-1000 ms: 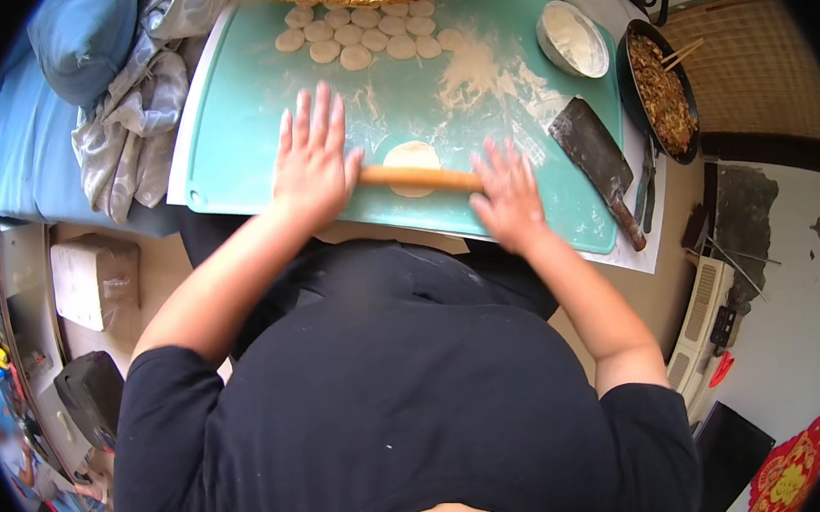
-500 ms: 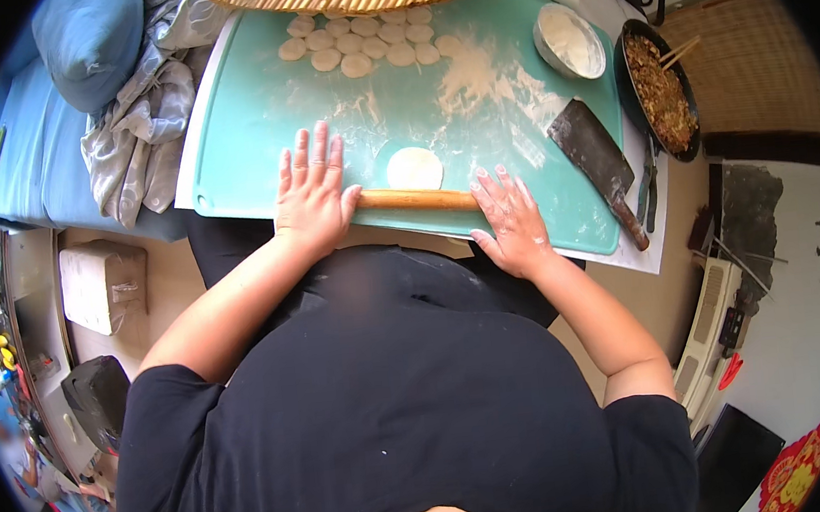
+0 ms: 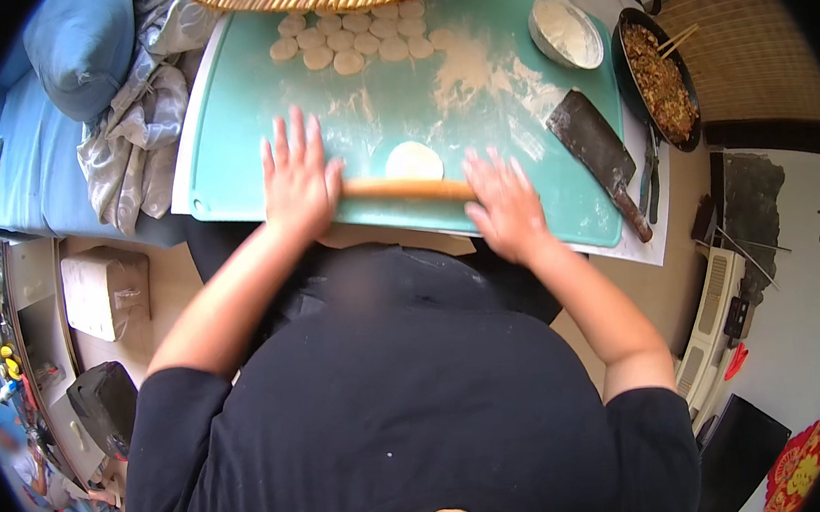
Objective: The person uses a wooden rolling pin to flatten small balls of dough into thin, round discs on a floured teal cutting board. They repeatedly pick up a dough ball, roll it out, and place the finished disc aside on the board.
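Between left hand [image 3: 299, 186] and right hand [image 3: 506, 206], both outspread flat over its ends: tan pin [image 3: 406, 190]. Just beyond, meeting pin along near edge: round, flat, pale dough [image 3: 414, 160]. Right of right hand: cleaver [image 3: 592, 141], then pan [image 3: 621, 72]. Well beyond left hand: small rounds [image 3: 341, 41].

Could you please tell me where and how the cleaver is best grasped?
Probably by the cleaver's handle, coming from the near right: it is narrow and points that way, while the broad blade slants away over the green board.
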Available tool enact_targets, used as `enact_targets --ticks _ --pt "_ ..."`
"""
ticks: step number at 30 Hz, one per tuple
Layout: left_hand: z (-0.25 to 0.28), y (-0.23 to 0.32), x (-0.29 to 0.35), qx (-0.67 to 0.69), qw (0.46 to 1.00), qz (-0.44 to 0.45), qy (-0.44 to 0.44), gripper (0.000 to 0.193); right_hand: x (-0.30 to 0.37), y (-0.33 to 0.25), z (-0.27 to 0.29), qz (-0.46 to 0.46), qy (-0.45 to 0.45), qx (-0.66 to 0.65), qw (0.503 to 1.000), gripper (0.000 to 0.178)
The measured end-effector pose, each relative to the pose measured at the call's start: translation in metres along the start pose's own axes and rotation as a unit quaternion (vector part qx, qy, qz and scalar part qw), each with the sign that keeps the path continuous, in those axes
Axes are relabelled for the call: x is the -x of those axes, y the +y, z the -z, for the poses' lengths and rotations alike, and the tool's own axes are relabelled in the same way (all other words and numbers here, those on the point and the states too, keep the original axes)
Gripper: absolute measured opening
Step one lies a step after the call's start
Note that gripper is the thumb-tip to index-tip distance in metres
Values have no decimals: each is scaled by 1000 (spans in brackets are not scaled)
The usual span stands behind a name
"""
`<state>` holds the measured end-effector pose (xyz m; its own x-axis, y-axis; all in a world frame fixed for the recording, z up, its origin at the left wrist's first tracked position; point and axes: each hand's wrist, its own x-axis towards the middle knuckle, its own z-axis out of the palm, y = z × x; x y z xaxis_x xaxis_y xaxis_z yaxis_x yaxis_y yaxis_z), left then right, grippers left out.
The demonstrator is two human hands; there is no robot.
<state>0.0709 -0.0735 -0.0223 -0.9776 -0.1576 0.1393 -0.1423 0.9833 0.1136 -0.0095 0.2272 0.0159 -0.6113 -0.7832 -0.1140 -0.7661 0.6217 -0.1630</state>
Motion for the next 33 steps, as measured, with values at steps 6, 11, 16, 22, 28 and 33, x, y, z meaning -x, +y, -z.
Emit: enact_targets --ticks 6,11,16,22,28,33 --pt "2 6 -71 66 994 85 27 68 -43 47 -10 -67 89 -37 993 58" --pt "7 7 18 23 995 -92 -15 65 20 6 -5 19 31 18 999 61" --pt "-6 -1 -61 34 997 64 30 62 -54 35 6 -38 94 5 995 60" --pt "24 39 -53 27 990 -79 -110 57 -15 29 -11 -34 65 -3 997 56" --pt "24 84 -49 264 959 -51 -87 32 17 14 -18 51 229 -97 967 40" --pt "25 88 -69 233 953 -37 -192 24 21 9 -22 36 296 -83 951 41"
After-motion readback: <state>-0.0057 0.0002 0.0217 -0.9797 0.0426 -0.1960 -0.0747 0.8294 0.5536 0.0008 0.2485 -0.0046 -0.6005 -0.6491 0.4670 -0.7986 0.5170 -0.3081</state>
